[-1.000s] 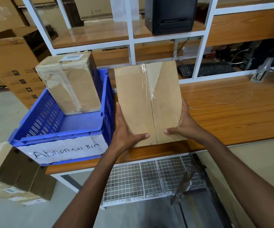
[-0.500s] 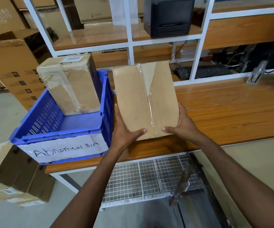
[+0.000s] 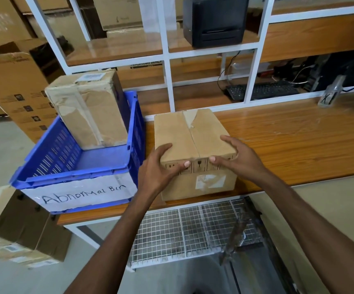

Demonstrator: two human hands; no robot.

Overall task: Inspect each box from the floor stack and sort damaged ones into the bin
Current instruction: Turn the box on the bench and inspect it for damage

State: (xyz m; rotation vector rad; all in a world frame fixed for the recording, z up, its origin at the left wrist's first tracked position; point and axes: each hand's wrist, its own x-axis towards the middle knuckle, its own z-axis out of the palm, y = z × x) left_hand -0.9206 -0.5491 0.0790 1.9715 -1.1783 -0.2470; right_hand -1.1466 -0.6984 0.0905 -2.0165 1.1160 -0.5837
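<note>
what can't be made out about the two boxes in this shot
Head view only:
- Held box: underside, back and side faces hidden by its own body.
- Its printed symbols: partly covered by the left hand and right hand.
- Its front label: too blurred to read.
- Taped box in the bin: back face turned away; top label too small to read.
- Floor boxes: blurred, cut by the left edge.

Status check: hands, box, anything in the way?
Left hand and right hand grip box at near top edge. Box on bench, top tape torn, beside blue bin. One taped box in bin, front half free.
</note>
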